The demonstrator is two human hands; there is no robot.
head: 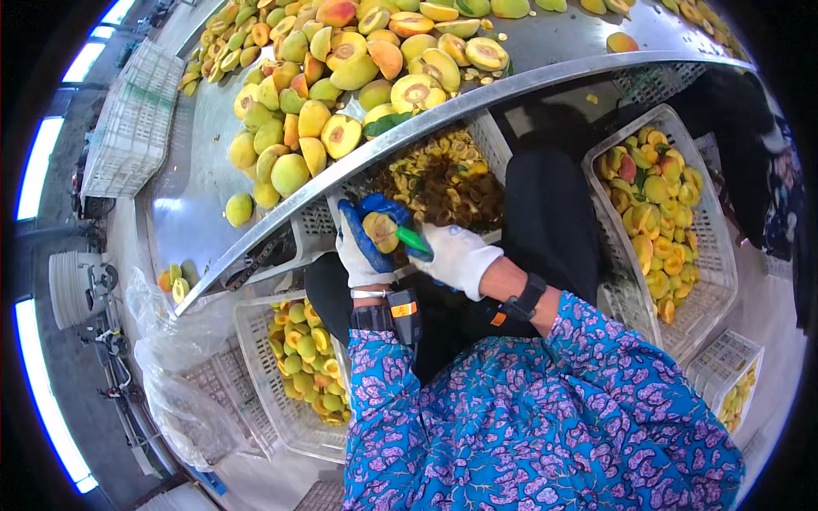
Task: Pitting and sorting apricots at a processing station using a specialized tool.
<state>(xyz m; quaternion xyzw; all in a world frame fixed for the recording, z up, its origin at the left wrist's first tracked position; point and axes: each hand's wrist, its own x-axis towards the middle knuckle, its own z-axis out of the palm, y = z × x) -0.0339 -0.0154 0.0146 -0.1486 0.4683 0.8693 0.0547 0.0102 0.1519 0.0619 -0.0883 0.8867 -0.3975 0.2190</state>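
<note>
My left hand [367,239], in a white glove with a blue coated palm, holds a yellow peach half [381,232] with its cut face up. In my right hand [450,252], gloved alike, is a green-handled tool [412,239]; its tip is at the fruit, and its kind cannot be told. Both hands are just below the metal table's edge, above a plastic crate [489,144] with brown and yellow fruit scraps [447,185]. Whole and halved peaches [342,134] are heaped on the metal table [192,179] beyond my hands.
Crates of halved peaches stand at my right [719,255] and left [255,358]. The table's raised metal rim [358,160] crosses ahead of me. Clear plastic sheeting [182,389] lies at the left, near stacked white crates [131,121]. A person in dark clothes [735,147] is at the far right.
</note>
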